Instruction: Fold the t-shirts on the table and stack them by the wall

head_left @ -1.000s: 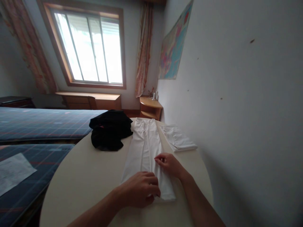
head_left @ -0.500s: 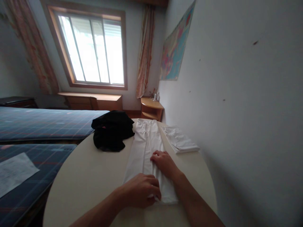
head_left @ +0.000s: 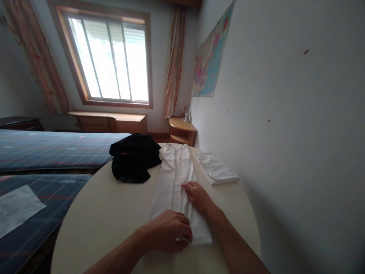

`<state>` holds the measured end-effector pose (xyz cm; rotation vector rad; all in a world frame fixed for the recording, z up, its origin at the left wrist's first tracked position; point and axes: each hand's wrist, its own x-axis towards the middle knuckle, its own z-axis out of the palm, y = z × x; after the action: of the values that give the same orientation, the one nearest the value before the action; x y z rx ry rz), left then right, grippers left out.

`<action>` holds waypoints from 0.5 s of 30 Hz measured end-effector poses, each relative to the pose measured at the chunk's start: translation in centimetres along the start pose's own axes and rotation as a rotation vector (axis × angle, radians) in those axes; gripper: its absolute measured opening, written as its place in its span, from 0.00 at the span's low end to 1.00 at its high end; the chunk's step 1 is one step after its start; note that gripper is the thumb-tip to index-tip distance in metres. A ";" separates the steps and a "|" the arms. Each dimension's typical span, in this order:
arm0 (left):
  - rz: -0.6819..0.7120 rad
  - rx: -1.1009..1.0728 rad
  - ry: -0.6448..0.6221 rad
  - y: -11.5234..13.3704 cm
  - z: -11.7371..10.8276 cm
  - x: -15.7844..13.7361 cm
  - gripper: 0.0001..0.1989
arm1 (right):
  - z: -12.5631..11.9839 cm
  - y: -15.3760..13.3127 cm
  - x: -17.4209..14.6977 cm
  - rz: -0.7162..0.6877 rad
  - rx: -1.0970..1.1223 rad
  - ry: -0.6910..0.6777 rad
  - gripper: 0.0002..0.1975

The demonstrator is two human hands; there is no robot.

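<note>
White trousers [head_left: 168,182] lie lengthwise on the round cream table [head_left: 94,224], their gathered waistband at the far end. My left hand [head_left: 171,230] is closed at the near end of the trousers, with a bit of the white cloth's edge showing between thumb and fingers. Further up, my right hand [head_left: 199,198] rests on the right side of the trousers, palm down, fingers loosely extended and not gripping. To the right of the trousers lies a folded white garment [head_left: 218,169]. On their left is a crumpled black garment [head_left: 135,158] with a small pink mark.
A white wall [head_left: 285,160] with a map [head_left: 212,57] runs close along the right. Two blue plaid mattresses [head_left: 57,150] stand to the left, the nearer one bearing a sheet of paper [head_left: 19,207]. Behind are a corner shelf [head_left: 182,125], a desk [head_left: 128,118] and a window.
My left hand has shifted very slightly, still closed on the cloth's near edge. My right hand stays on the trousers, and the garments look the same.
</note>
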<state>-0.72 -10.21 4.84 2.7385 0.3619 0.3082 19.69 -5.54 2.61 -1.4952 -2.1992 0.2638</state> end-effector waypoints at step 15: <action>0.027 0.001 0.198 0.4 -0.6 0.2 0.08 | -2.5 1.9 -1.4 0.104 0.268 0.056 0.14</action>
<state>-0.62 -10.33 5.54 2.7228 0.3766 0.5886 22.85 -6.35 3.67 -1.4494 -1.9566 0.5224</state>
